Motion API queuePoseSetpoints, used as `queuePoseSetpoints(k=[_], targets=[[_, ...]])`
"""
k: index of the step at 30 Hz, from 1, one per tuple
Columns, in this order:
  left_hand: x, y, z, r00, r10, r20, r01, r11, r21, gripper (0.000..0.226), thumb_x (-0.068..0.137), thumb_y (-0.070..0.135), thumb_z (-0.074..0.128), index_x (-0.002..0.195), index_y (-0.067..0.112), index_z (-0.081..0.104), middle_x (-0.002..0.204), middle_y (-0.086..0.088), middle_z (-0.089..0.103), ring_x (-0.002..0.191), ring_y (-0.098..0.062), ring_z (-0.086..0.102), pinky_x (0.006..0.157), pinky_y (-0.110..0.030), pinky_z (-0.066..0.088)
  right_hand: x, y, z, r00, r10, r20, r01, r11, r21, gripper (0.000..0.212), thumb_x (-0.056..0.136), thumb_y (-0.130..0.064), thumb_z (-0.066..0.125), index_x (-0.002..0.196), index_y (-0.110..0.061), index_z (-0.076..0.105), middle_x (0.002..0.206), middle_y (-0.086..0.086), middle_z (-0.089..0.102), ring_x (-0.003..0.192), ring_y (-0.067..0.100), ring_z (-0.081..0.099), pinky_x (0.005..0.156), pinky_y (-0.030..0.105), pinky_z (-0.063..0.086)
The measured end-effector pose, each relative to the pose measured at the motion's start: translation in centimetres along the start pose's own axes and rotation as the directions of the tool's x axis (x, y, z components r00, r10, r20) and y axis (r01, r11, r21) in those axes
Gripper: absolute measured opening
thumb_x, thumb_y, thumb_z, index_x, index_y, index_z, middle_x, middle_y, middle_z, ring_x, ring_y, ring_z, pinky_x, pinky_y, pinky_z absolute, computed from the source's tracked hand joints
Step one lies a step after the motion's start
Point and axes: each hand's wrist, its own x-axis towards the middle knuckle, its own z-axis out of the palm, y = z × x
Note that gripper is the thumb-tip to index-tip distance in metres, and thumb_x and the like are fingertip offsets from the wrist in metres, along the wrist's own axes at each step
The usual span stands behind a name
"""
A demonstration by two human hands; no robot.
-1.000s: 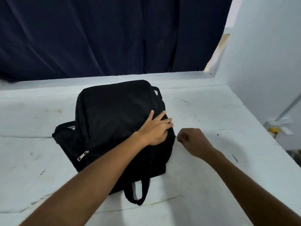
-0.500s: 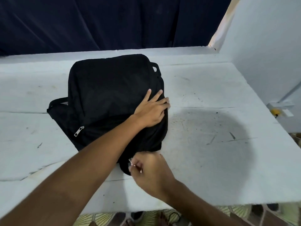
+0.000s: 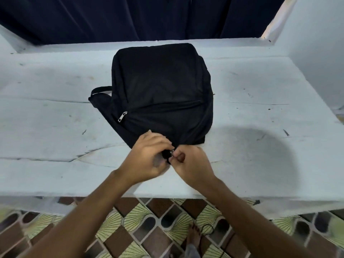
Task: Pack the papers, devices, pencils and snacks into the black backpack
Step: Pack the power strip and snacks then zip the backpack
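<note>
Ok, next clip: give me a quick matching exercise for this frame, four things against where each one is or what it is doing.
Things:
1. black backpack
2. front pocket zipper pull
3. left hand
4. right hand

Places or states:
A. pinches a small metal zipper pull at the backpack's near edge
B. lies flat on the white table
C. hangs at the left end of the closed pocket zip
D. grips the black fabric at the backpack's near edge

Pairs: 1-B, 2-C, 3-D, 4-A
</note>
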Motion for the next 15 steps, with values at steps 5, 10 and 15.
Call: queuePoseSetpoints(k=[5, 10, 15], targets=[[-0.5, 0.8, 3.1, 0.971, 0.038, -0.237, -0.005, 0.991, 0.137, 0.020, 0.082, 0.025, 0.061, 0.086, 0.012, 0.074, 0.093, 0.001, 0.072, 0.096, -0.019, 0.064, 0.100, -0.049, 0.040, -1.1, -1.1, 0.3, 0.995, 0.054, -0.079, -0.056, 0.998, -0.028, 0.020, 0.086, -0.020, 0.058, 0.068, -0.012, 0.057, 0.059, -0.002, 0.055, 0.060, 0.017, 0.052, 0.054, 0.029, 0.041], [-0.6, 1.8, 3.6, 0.944, -0.030, -0.330, 0.066, 0.993, 0.099, 0.023, 0.086, 0.021, 0.057, 0.083, 0.007, 0.076, 0.092, -0.003, 0.075, 0.088, -0.019, 0.067, 0.091, -0.043, 0.047, -1.9, -1.3, 0.3, 0.990, -0.013, -0.143, 0.012, 1.000, -0.007, 0.023, 0.087, -0.018, 0.056, 0.065, -0.021, 0.054, 0.052, -0.014, 0.041, 0.056, 0.011, 0.042, 0.055, 0.026, 0.031], [-0.7, 2.8, 3.4, 0.938, -0.205, -0.281, 0.240, 0.966, 0.095, 0.026, 0.086, 0.016, 0.055, 0.092, 0.002, 0.075, 0.099, -0.012, 0.075, 0.097, -0.027, 0.071, 0.099, -0.051, 0.044, -2.4, -1.3, 0.4, 0.966, 0.185, -0.182, -0.113, 0.930, 0.349, 0.015, 0.090, -0.014, 0.055, 0.090, -0.010, 0.069, 0.070, -0.002, 0.065, 0.062, 0.012, 0.060, 0.056, 0.027, 0.049]])
